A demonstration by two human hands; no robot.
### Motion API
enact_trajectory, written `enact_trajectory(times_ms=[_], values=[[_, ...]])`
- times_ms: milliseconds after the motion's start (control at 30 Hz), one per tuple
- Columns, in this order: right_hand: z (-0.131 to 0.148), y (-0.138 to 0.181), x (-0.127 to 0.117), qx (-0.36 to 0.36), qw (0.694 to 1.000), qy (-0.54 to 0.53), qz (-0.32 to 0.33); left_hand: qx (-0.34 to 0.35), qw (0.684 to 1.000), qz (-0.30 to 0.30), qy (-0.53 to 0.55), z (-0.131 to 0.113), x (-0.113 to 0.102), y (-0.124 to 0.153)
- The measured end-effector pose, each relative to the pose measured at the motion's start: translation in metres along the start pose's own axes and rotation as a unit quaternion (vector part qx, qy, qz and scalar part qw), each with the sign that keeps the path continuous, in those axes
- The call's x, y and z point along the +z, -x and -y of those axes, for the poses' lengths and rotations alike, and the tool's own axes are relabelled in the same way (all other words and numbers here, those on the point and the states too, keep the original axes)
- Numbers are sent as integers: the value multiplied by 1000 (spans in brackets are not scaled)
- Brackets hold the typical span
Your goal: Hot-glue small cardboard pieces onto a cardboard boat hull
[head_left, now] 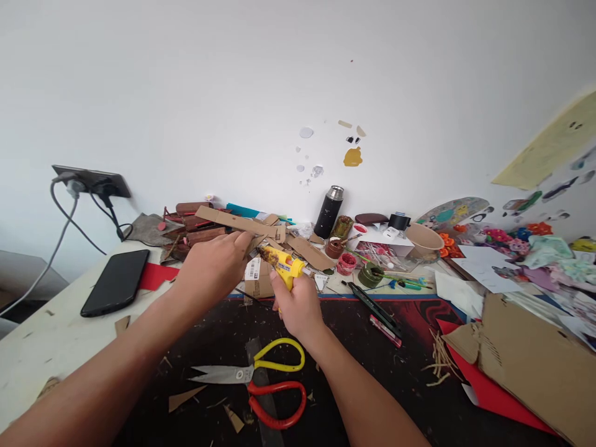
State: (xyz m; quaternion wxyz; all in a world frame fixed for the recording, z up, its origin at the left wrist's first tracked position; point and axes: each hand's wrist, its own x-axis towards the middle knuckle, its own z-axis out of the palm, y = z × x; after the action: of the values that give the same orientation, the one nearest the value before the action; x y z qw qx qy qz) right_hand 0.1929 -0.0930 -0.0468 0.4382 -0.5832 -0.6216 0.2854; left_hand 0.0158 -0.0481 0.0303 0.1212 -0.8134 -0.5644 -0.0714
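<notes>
At the far left, a wall socket (118,184) holds two plugs, their cables trailing down. A black smartphone (115,282) lies on the white tabletop (41,354), and a piece of red paper (156,276) shows just beside it. The left hand (216,261) reaches forward with its fingers bent together at the cardboard scraps; its fingertips are partly hidden, so I cannot tell whether it grips a piece. A long cardboard strip (233,220) lies just beyond that hand. Nearer the person, scissors (240,375) rest on the dark mat (339,323), blades pointing left and slightly parted, one handle loop yellow and the other red. Above them, the yellow glue gun (291,268) is in the air, its stained nozzle end just beside the left fingers. The right hand (302,310) is wrapped firmly around its handle. Behind, a black flask (328,213) leans near the wall. Right of it sit a jar of red paint (346,264) and a jar of green paint (371,274), with a dark green utility knife (372,308) lying in front. Further right come a beige bowl (424,236), a stained paint palette (459,212) and a large cardboard sheet (531,366) over red material.
</notes>
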Motion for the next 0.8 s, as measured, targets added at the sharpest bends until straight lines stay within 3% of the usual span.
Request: enact_trajectory(times_ms=[800], values=[[2, -1, -3, 1, 1000, 24, 0, 3, 1000, -28, 9, 6, 11, 0]])
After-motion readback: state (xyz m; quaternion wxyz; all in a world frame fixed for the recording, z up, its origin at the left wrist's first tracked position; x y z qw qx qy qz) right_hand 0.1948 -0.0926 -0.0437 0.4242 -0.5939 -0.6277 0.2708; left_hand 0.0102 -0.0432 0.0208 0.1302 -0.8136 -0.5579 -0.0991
